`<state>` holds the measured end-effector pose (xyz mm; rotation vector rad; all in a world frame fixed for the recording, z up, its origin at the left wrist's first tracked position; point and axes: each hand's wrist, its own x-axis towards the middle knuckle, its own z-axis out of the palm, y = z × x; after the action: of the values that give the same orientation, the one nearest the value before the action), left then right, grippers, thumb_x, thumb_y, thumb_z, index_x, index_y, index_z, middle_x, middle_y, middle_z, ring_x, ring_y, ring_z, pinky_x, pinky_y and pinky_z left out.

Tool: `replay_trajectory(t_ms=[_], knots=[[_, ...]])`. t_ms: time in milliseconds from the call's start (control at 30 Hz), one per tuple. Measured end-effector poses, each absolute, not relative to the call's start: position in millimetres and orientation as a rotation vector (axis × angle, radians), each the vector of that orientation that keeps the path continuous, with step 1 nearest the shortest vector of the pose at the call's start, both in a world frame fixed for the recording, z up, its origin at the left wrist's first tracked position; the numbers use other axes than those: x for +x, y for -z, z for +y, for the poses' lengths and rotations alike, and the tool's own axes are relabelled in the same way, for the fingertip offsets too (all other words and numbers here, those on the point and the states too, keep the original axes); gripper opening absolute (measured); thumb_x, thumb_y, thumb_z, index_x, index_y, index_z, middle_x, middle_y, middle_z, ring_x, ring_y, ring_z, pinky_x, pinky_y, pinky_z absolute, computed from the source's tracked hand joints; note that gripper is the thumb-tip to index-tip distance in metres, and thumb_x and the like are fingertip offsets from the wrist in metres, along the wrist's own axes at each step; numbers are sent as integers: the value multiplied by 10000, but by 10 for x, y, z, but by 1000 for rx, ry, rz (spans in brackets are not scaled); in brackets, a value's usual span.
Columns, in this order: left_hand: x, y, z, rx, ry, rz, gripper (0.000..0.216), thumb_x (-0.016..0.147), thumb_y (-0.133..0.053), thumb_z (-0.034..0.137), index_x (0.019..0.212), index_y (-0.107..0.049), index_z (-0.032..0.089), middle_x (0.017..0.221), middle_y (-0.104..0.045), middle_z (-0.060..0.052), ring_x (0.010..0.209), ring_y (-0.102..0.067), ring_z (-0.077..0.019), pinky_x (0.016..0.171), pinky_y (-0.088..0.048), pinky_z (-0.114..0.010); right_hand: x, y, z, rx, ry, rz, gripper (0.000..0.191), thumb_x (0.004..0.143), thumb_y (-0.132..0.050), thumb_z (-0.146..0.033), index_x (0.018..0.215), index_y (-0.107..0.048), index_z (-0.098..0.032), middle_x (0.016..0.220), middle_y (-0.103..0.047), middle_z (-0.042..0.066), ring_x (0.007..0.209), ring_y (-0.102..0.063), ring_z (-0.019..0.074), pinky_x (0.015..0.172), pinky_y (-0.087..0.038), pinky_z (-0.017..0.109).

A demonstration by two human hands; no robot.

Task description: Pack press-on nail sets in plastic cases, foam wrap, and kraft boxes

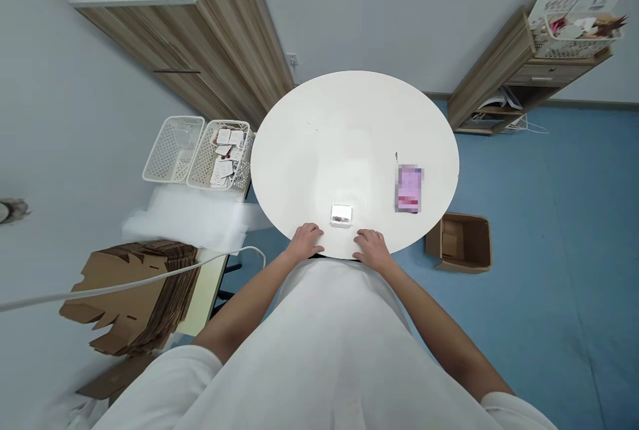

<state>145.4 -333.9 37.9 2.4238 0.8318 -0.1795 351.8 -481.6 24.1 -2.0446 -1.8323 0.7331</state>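
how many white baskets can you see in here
3 clear ones: the far-left basket, a second basket beside it nearer the table, and a third basket atop the right-hand cabinet. Others may be hidden.

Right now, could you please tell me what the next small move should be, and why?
Perhaps reach the right hand inward to the small, clear rectangular box: it sits on the white, round-edged table just beyond the gap between that hand and the left hand, and both hands look empty.
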Motion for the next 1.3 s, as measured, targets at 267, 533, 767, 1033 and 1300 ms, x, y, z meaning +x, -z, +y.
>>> replay_trajectory(t_ms=[267, 533, 767, 1033, 1300], knots=[[1438, -272, -3219, 2421, 125, 711, 179, 747, -556, 300, 907, -585, 225, 959, -547, -51, 894, -471, -209, 771, -377, -339, 3550, -220, -4785, -2061, -705, -1828, 148, 795, -496, -231, 905, -594, -225, 1089, -541, 66, 998, -457, 227, 820, -356, 368], [1412, -328, -3220, 2486, 97, 624, 295, 701, -591, 404, 928, -568, 217, 969, -535, -73, 904, -470, -229, 781, -351, -358, 3465, -279, -4728, -2180, -704, -1624, 185, 841, -402, -237, 831, -585, -208, 955, -583, 45, 886, -486, 185, 771, -359, 319], [1428, -315, -3207, 2455, 46, 693, 197, 837, -387, 260, 844, -581, 223, 906, -563, -56, 855, -492, -191, 776, -344, -344, 3452, -392, -4648, -2271, -798, -1478, 207, 852, -356, -245, 834, -556, -197, 870, -588, 38, 833, -502, 169, 739, -366, 295], [1375, -368, -3193, 2318, 32, 737, 230, 838, -372, 280, 819, -595, 225, 836, -616, -42, 799, -544, -182, 761, -365, -319, 3397, -490, -4712, -2245, -918, -1415, 227, 862, -323, -272, 823, -536, -204, 825, -602, 23, 761, -523, 157, 643, -375, 264], [1340, -457, -3173, 2179, 8, 814, 229, 820, -385, 311, 857, -602, 247, 857, -648, -25, 803, -576, -183, 777, -402, -305, 3384, -518, -4710, -2229, -957, -1365, 229, 853, -343, -276, 853, -561, -207, 846, -613, 29, 769, -543, 156, 636, -384, 256]])
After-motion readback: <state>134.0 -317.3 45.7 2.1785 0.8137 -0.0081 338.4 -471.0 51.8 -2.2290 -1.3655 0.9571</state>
